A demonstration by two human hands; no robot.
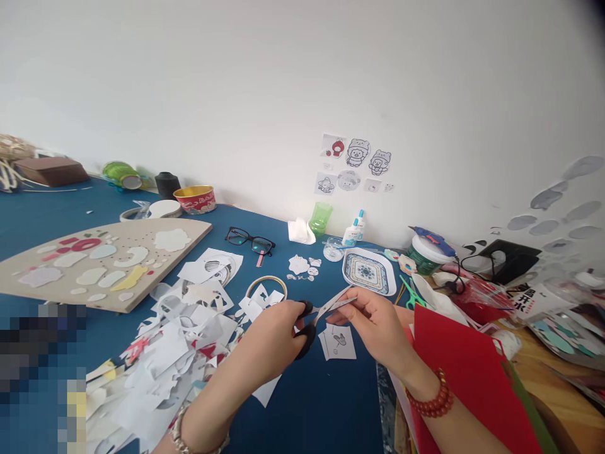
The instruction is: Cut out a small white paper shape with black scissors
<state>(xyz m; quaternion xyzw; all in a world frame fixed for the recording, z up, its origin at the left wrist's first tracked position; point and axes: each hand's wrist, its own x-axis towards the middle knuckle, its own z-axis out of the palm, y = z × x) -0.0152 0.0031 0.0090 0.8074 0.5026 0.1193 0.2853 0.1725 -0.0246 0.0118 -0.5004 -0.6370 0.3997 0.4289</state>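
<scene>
Black-handled scissors (325,307) are in my left hand (278,334), its fingers wrapped round the handles. The blades are parted and point right, to the fingertips of my right hand (378,325). My right hand is closed in a pinch at the blade tips; what it pinches is too small to make out. Just below the blades, a small white paper with a grey drawing (339,343) lies on the blue table (326,403). Small paper cutouts (299,265) rest farther back.
Paper scraps (165,347) are heaped at the left, beside a board with cut shapes (155,268). Glasses (249,241), a patterned tray (368,271), glue bottles (352,232) and green scissors (412,293) lie beyond my hands. Red sheets (467,378) are under my right forearm.
</scene>
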